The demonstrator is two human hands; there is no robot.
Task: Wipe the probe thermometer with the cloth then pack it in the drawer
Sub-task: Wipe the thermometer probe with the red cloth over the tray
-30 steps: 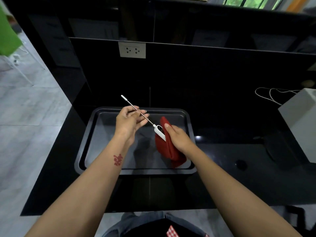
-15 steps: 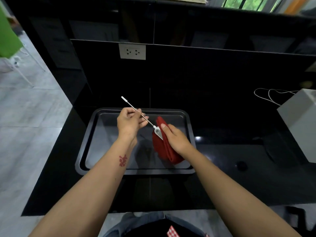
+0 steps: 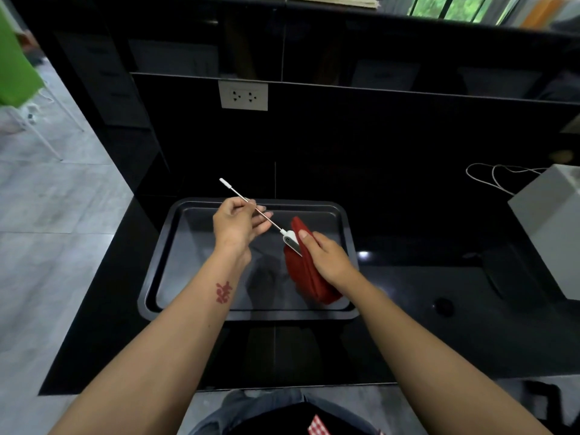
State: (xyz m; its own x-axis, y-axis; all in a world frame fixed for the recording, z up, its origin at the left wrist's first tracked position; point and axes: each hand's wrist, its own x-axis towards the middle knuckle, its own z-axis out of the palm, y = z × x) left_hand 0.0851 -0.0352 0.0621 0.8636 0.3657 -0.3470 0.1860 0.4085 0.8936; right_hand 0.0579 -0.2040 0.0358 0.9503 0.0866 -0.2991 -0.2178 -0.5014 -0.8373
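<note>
A probe thermometer (image 3: 290,238) with a thin metal stem and a white head is held above a dark tray (image 3: 163,246). My left hand (image 3: 238,224) pinches the stem near its middle, and the capped tip points up and to the left. My right hand (image 3: 323,257) grips a folded red cloth (image 3: 306,271) and presses it against the white head of the thermometer. Most of the head is hidden by the cloth and my right fingers. No drawer shows in this view.
The tray lies on a glossy black counter (image 3: 408,324). A white box (image 3: 555,227) with a white cable (image 3: 492,175) stands at the right. A wall socket (image 3: 244,95) sits on the black back panel. Grey floor and a green chair (image 3: 15,58) lie to the left.
The cloth in my right hand has slid up over the thermometer's white head, covering more of it. My left hand has kept its grip on the stem with little movement.
</note>
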